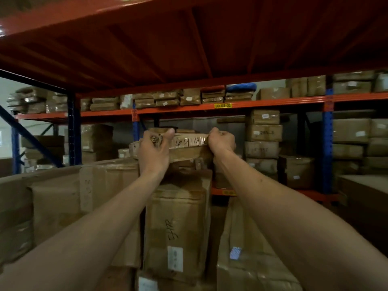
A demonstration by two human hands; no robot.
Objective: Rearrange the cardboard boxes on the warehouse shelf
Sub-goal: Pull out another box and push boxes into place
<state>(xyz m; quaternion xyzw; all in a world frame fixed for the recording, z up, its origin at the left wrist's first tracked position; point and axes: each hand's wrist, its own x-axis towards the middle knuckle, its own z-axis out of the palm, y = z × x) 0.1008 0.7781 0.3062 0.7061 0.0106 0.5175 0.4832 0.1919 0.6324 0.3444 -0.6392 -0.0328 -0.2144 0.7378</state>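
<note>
A flat, tape-wrapped cardboard box with black handwriting on its side lies on top of a stack, at arm's length in the centre. My left hand grips its left end, thumb on the top edge. My right hand is curled over its right end. Beneath it stands a tall upright cardboard box with a white label and handwriting.
Large cardboard boxes fill the shelf on the left, and another long box lies on the lower right. An orange shelf deck hangs close overhead. Across the aisle, blue-and-orange racking holds several stacked boxes.
</note>
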